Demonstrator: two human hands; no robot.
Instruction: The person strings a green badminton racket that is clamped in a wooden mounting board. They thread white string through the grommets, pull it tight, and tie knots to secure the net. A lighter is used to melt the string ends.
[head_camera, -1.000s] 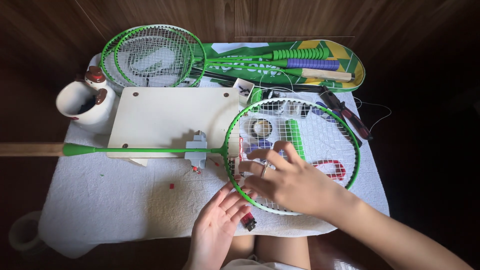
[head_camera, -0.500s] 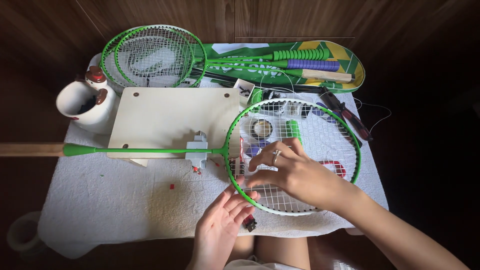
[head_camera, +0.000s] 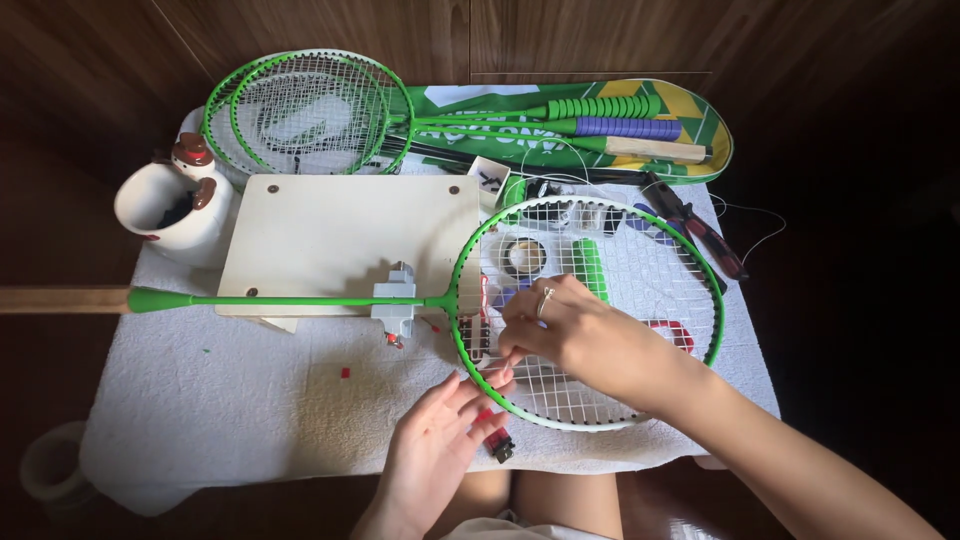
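A green badminton racket (head_camera: 300, 299) lies across the white-towelled table, its strung head (head_camera: 640, 275) on the right. My right hand (head_camera: 580, 335) rests on the strings near the lower left of the head, fingers pinched at a string by the frame. My left hand (head_camera: 440, 450) sits under the frame's lower left rim, fingers spread and touching it from below. A small grey clamp (head_camera: 396, 300) grips the shaft near the throat. A small dark clip (head_camera: 501, 447) lies by my left fingers.
A pale wooden board (head_camera: 340, 230) lies under the shaft. Two more green rackets (head_camera: 300, 110) and a green racket bag (head_camera: 600, 130) lie at the back. A white mug (head_camera: 170, 205) stands left. Pliers (head_camera: 700, 225) lie right. A tape roll (head_camera: 50, 465) sits lower left.
My right hand has slid left and up across the strings toward the frame's lower left. My left hand has shifted slightly up against the rim.
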